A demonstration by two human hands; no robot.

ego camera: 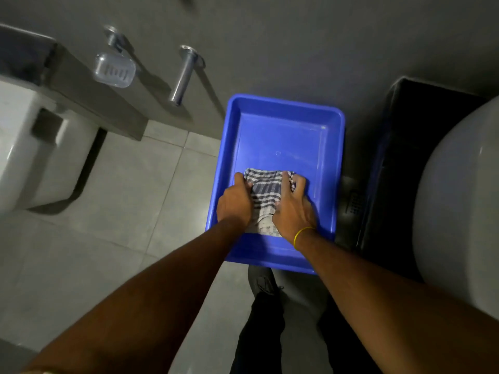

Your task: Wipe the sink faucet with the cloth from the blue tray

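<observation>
On the floor against the wall stands the blue tray, its far half bare. The cloth, checked in dark and pale stripes, lies folded in the near half of the tray, close to the near rim.

Both hands are on the cloth. The left hand covers its left edge with the fingers curled over the far corner. The right hand, marked by a yellow band at the wrist, presses on the right side with the fingertips bunching the fabric. Each hand appears to be closing on the cloth; whether it has left the tray bottom cannot be told. Gripping both edges probably keeps the fold together during the lift.

The sink faucet does not show. A white basin stands at the right, beside a dark bin. A toilet, a soap dish and a chrome roll holder lie to the left.

Judgement: the task is at the pick-up step; wiping has not begun.
</observation>
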